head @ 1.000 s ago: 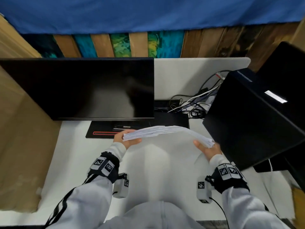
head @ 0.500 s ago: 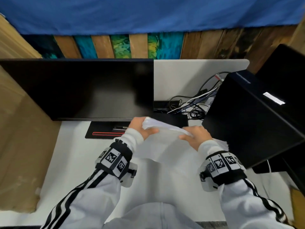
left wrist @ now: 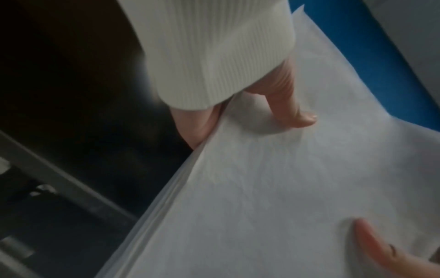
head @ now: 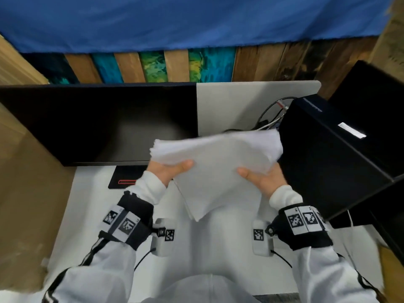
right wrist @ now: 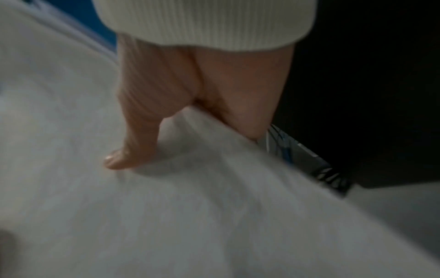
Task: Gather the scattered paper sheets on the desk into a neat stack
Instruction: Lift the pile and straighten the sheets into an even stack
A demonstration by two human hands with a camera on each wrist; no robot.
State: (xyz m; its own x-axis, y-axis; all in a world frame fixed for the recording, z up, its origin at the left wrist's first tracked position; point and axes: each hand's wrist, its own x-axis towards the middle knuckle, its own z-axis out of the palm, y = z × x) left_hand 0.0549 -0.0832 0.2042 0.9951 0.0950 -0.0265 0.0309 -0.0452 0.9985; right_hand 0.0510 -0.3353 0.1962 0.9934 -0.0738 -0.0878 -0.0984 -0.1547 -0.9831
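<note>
In the head view I hold a stack of white paper sheets (head: 218,165) in the air above the white desk (head: 87,215), tilted with its broad face toward me and one corner hanging down. My left hand (head: 172,171) grips its left edge, thumb on top. My right hand (head: 262,180) grips the right edge the same way. The left wrist view shows the left thumb (left wrist: 297,112) pressed on the paper stack (left wrist: 262,188). In the right wrist view the right thumb (right wrist: 126,154) presses on the sheets (right wrist: 166,216). The fingers under the stack are hidden.
A dark monitor (head: 105,123) stands behind the hands, its base (head: 126,178) on the desk. A black computer case (head: 328,158) sits close on the right, cables (head: 269,119) behind it. A cardboard panel (head: 26,171) borders the left side.
The stack, held nearly flat and edge-on a second ago, has been turned and raised so its face points at me. Both hands have turned palm-up and moved closer together.
</note>
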